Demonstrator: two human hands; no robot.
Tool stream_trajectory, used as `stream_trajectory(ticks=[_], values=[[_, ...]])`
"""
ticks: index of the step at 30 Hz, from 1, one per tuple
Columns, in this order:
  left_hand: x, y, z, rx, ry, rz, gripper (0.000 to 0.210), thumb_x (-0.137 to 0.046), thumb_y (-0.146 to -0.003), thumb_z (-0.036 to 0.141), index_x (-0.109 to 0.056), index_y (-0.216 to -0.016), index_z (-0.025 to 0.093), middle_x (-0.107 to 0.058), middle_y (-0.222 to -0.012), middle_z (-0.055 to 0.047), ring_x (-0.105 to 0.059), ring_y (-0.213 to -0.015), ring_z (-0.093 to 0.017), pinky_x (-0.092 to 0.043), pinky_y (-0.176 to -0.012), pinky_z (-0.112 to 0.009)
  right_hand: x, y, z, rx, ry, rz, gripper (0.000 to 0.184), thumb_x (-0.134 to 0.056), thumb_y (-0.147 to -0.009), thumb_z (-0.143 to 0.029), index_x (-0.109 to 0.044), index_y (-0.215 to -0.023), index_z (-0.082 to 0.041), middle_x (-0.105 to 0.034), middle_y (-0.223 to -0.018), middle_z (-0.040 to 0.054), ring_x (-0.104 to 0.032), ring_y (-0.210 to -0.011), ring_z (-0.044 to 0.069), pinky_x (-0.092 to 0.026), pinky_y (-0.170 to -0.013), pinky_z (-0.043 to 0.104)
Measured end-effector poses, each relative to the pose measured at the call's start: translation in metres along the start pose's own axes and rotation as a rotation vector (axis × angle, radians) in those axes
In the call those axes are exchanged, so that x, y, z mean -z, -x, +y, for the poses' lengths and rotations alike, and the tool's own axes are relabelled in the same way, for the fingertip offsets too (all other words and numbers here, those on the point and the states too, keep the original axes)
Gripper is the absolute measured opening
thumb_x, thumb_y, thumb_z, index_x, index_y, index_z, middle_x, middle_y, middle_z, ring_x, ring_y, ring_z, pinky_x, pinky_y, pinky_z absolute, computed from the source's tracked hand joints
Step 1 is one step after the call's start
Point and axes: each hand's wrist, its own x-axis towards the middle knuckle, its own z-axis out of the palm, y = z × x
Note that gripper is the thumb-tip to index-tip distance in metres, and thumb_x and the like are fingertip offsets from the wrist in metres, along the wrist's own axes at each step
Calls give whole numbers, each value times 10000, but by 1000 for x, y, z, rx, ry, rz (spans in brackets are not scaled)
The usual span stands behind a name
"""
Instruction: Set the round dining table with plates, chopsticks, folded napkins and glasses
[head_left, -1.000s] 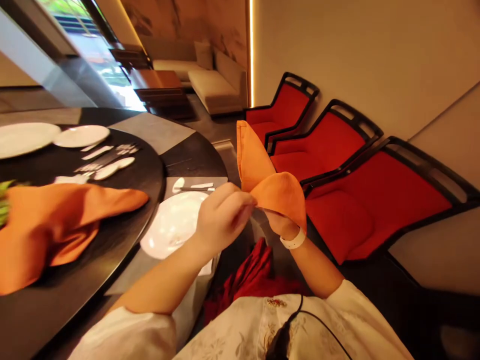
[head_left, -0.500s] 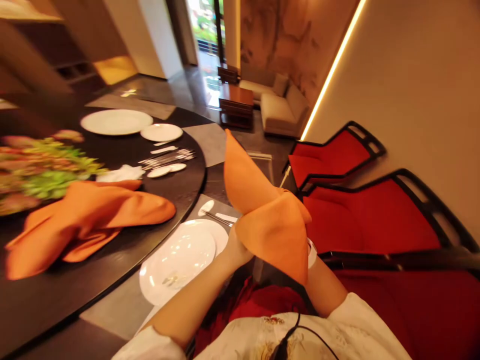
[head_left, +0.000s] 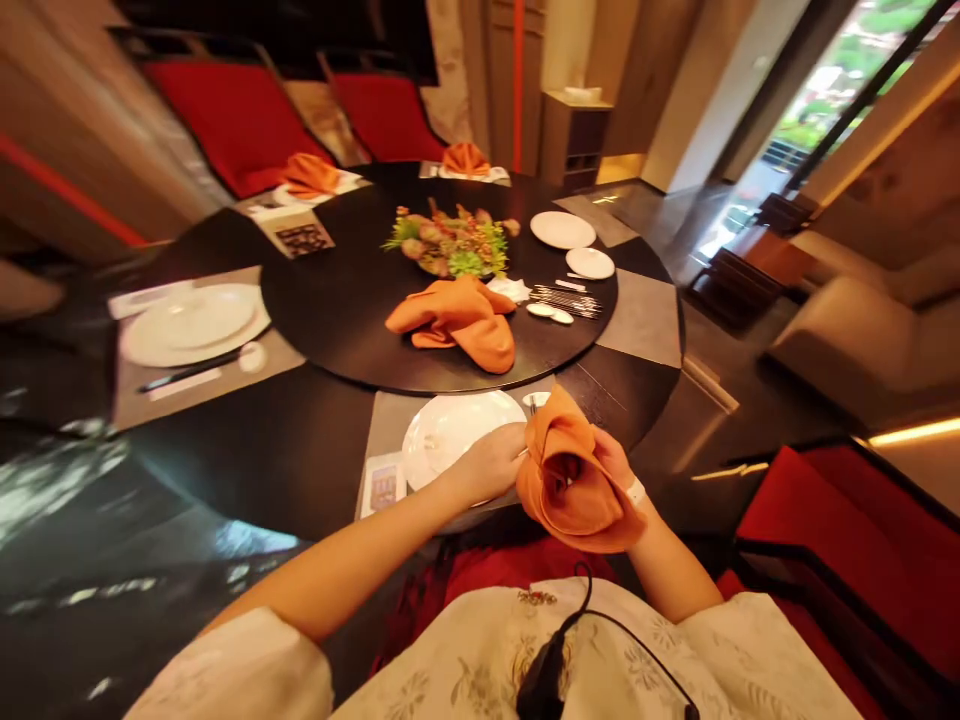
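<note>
An orange cloth napkin (head_left: 551, 475), rolled and folded so its open end faces me, is held between both hands in front of my body. My left hand (head_left: 496, 458) grips its left side, fingers partly hidden by the cloth. On the far right side, my right hand (head_left: 613, 455) is closed round it, most of its fingers out of sight behind the folds. Just left of the napkin lies a white plate (head_left: 457, 425) on a grey placemat (head_left: 384, 420), with a white spoon rest (head_left: 534, 400) at its upper right.
More orange napkins (head_left: 461, 320) lie loose on the turntable (head_left: 337, 330), beside a flower arrangement (head_left: 454, 240), stacked plates (head_left: 562, 230) and a bundle of chopsticks (head_left: 566, 300). Another place setting (head_left: 195, 325) is at left. A red chair (head_left: 817, 530) stands at right.
The view has swung left, bringing the whole round table into sight. The napkin in my hands has turned, its pointed flaps now replaced by a rolled opening facing me.
</note>
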Motion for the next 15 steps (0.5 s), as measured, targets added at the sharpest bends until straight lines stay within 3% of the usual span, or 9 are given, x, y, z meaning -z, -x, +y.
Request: stream_trajectory(ticks=[4,7,12,15], values=[[-10,19,14,53,-27,32,207,-530,-892,297,-676,-947,160,-686,-1045,-105,-610,-978,-244,-487,-922,-369,35,-26,20,-110,-63,-112,351,-774,-652,-275,-676,-982,-207,-748,-997,37,-700,-894,188,-569,-881,300],[-20,29,21,182,43,138,174,-529,-883,260,-663,-956,176,-672,-1071,-93,-603,-984,-225,-479,-913,-344,45,-40,36,-201,-10,-168,328,-764,-629,-231,-658,-939,-217,-746,-960,34,-701,-863,199,-582,-866,341],[-42,38,23,507,178,657,118,-621,-799,260,-557,-871,192,-602,-875,-36,-566,-831,-188,-470,-744,-304,36,-62,49,-344,79,-187,284,-722,-703,-299,-678,-965,-199,-740,-963,47,-691,-892,203,-567,-893,325],[-50,39,18,603,414,805,314,-733,-700,262,-501,-903,202,-575,-802,11,-535,-728,-152,-429,-660,-256,26,-71,50,-420,163,-177,301,-738,-680,-335,-688,-932,-178,-737,-940,65,-681,-902,232,-561,-893,345]])
